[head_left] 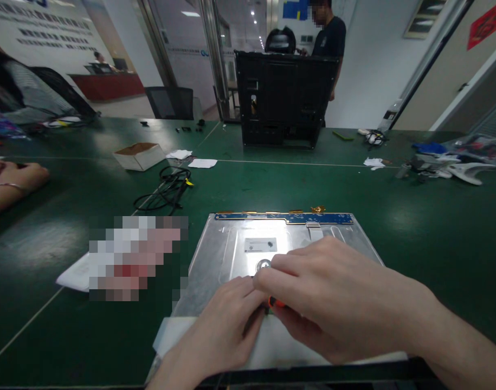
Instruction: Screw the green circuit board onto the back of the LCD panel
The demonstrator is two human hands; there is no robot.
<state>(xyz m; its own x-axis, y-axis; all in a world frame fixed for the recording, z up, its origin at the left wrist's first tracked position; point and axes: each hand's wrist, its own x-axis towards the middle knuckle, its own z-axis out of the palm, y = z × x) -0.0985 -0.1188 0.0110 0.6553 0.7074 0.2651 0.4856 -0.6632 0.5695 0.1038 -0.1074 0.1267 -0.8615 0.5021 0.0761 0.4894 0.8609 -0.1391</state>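
Observation:
A silver metal display panel (215,260) lies on the table in front of me, with a blue circuit strip (284,218) along its far edge and a small label (260,245) on its back. My right hand (333,298) is closed over the panel's middle, around a small orange and dark tool (276,301) that is mostly hidden by the fingers. My left hand (231,319) touches the right fingertips; its fingers are bent together, and what they pinch is hidden. A round metal part (263,265) shows just beyond the fingers. Whitish sheet (288,341) covers the panel's near part.
A coiled black cable (166,189), an open cardboard box (139,156) and papers (203,163) lie to the left. A large black panel (286,100) stands upright at the back, near a standing person (331,38). Another person's hand (22,177) rests at far left. Tools and bags (455,162) lie right.

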